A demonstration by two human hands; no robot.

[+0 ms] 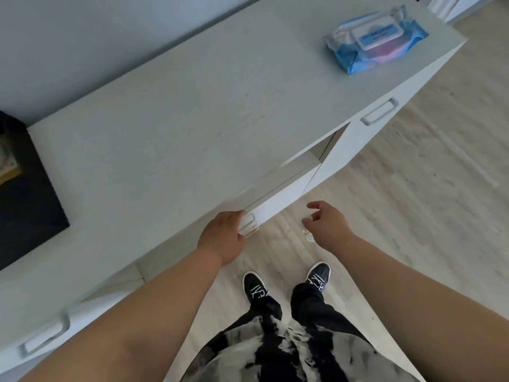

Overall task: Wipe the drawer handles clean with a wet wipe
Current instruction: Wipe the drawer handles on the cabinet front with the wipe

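1. Though the left hand curls its grip round the middle pale grey bar handle, no wipe shows in it, so rubbing may only smear
2. The right hand hangs loose-fingered, holding nothing; the blue wet-wipe pack lies far off on the white counter
3. The drawer stands ajar; pushing hard could slam it
4. Open wood floor gives stepping room toward the right handle and left handle
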